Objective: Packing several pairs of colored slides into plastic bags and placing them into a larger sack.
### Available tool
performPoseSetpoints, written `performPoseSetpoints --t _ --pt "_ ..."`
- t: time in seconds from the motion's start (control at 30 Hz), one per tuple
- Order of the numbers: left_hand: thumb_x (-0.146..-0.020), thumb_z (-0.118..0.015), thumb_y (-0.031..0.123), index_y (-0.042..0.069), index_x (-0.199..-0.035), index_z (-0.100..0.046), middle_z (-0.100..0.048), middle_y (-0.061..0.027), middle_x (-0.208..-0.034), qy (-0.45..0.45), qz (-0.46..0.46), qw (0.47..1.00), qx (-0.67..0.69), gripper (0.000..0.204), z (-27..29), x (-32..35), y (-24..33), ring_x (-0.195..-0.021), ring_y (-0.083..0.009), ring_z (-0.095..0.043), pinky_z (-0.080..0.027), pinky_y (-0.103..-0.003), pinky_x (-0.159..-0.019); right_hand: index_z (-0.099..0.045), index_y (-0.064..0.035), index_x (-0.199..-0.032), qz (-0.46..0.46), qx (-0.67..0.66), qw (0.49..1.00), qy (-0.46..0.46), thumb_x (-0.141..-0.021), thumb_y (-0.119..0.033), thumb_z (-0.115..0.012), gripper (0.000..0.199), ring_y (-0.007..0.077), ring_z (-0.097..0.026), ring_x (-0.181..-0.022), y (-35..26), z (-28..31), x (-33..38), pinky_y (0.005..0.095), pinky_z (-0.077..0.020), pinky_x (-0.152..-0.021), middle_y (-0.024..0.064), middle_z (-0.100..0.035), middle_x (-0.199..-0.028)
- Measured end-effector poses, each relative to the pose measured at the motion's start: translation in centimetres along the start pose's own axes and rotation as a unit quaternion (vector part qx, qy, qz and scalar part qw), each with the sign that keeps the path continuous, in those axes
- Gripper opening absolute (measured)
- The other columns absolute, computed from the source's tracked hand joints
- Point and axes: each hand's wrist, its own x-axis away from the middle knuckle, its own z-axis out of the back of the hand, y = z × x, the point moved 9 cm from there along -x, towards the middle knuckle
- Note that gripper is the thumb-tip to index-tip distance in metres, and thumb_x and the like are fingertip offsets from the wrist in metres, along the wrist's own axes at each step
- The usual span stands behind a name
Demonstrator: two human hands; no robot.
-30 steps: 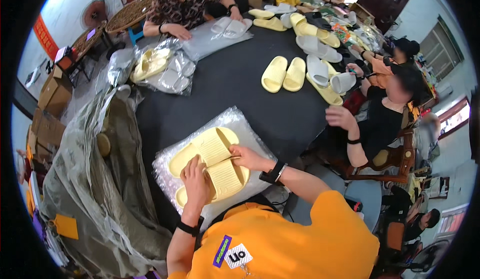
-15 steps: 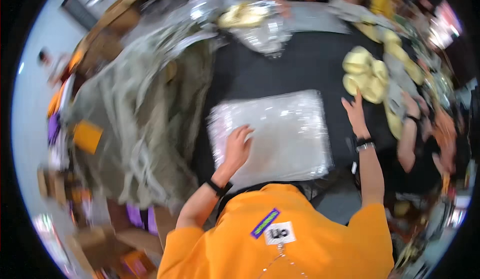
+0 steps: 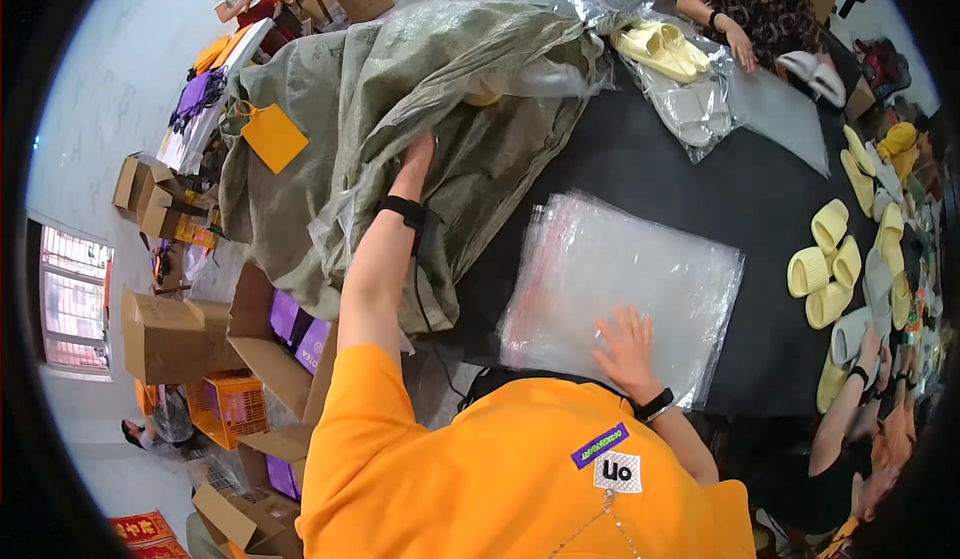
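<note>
One stack of clear plastic bags [image 3: 640, 269] lies just right of centre on a black table [image 3: 775, 199]; the right hand [image 3: 628, 349] rests there, fingers apart. At upper centre, the left hand [image 3: 421, 151] enters a green sack [image 3: 310, 89], fingers hidden, state untellable. Cardboard boxes [image 3: 165, 339] crowd the left.

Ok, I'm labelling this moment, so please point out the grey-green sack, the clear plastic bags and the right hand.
Grey-green sack [image 3: 355, 129]: head view, on its outer side.
Clear plastic bags [image 3: 635, 269]: head view, on the bare top surface.
Right hand [image 3: 628, 352]: head view, on the back of the hand.
</note>
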Motion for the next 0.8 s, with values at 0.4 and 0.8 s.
performPoseSetpoints --t 0.4,0.8 --pt "-0.071 -0.068 0.037 0.017 -0.142 -0.011 -0.019 -0.02 -0.143 0.077 0.033 0.986 0.144 0.093 -11.8 -0.6 14.1 -0.132 -0.034 -0.021 -0.024 -0.041 -0.105 -0.052 -0.0183 -0.119 -0.04 0.054 0.997 -0.046 -0.068 -0.033 -0.068 0.055 0.0343 -0.031 -0.125 2.4 -3.6 0.0 0.0557 -0.0258 -0.098 0.013 -0.036 -0.134" --pt "-0.09 -0.043 0.029 0.01 -0.123 -0.044 -0.043 -0.0152 -0.126 0.099 0.064 0.959 0.257 0.038 -9.0 -5.0 7.5 -0.113 -0.0344 -0.042 -0.035 -0.044 -0.093 -0.056 -0.019 -0.114 -0.073 -0.034 0.997 -0.015 -0.072 -0.028 -0.064 0.044 0.0354 -0.031 -0.125 2.8 -3.6 -0.4 0.0605 -0.0237 -0.097 0.0134 -0.037 -0.135"
